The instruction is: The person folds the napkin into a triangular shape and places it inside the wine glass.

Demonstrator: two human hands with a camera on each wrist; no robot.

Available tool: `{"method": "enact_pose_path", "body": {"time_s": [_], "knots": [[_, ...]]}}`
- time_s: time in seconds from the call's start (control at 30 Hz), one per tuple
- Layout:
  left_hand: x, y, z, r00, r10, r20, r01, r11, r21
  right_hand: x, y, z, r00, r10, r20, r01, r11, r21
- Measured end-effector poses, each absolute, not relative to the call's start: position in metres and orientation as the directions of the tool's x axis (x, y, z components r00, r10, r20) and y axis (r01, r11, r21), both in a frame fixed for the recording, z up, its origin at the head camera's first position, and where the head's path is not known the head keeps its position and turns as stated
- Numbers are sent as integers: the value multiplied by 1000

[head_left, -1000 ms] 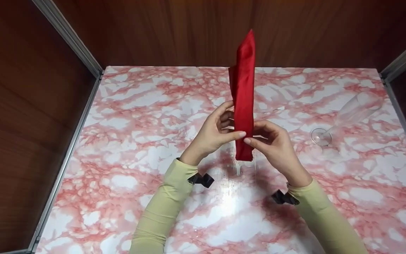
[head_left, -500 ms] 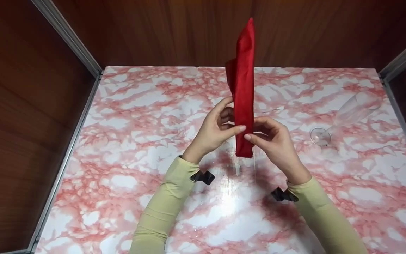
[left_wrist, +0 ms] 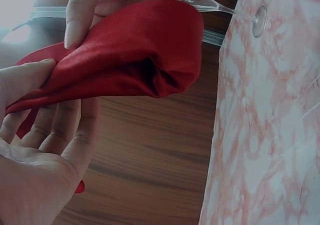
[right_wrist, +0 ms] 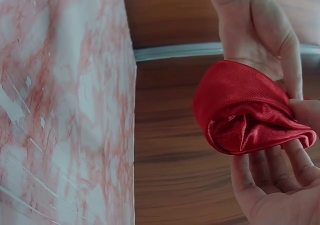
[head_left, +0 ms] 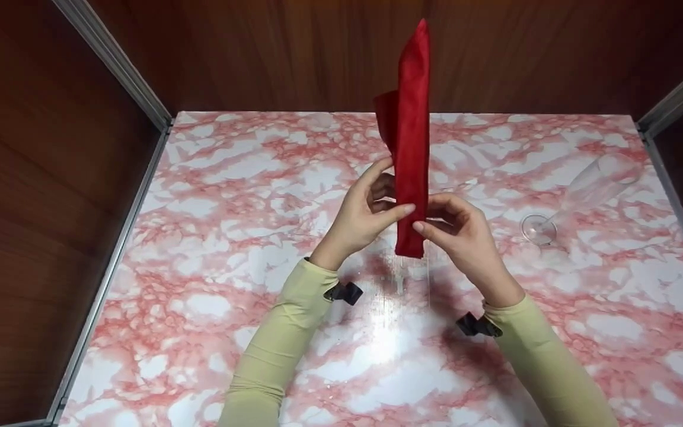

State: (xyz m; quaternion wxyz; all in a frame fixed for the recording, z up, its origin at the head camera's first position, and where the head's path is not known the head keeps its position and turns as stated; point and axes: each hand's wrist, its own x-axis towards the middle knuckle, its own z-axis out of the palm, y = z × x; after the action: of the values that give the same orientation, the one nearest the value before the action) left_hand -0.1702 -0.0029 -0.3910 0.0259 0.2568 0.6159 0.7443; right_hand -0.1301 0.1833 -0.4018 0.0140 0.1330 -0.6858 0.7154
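A glossy red cloth point(head_left: 412, 130), folded into a tall narrow strip with a pointed top, stands upright in the air between both hands. My left hand point(head_left: 360, 216) pinches it from the left, thumb in front and fingers behind. Slightly lower, my right hand point(head_left: 463, 240) pinches the right edge the same way. A loose flap leans out on the left of the strip. Both wrist views look at the cloth's lower end: the red cloth point(left_wrist: 145, 50) shows rolled layers with a dark hollow, and the same cloth point(right_wrist: 245, 110) shows tucked folds inside.
A clear stemmed glass point(head_left: 593, 187) lies or stands at the right of the marbled table point(head_left: 229, 207); its round foot point(head_left: 538, 230) faces me. Dark wood panels point(head_left: 294, 53) with metal edging rise behind and at both sides.
Both hands have lifted the cloth a little, away from me, so its tip reaches higher in the head view. The left flap has spread further outward. The glass has not moved.
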Motion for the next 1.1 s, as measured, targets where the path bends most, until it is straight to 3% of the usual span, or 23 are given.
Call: {"method": "enact_pose_path", "body": {"time_s": [0.6,1.1], "knots": [[-176,-5,-391,-871,327,367,304,-228,925,-131,190,-413,-946,-232,228,-210,-102,-972],[-177,-6,-395,-877,299,376,315,-233,920,-120,217,-426,-956,-208,206,-195,-71,-978]]}}
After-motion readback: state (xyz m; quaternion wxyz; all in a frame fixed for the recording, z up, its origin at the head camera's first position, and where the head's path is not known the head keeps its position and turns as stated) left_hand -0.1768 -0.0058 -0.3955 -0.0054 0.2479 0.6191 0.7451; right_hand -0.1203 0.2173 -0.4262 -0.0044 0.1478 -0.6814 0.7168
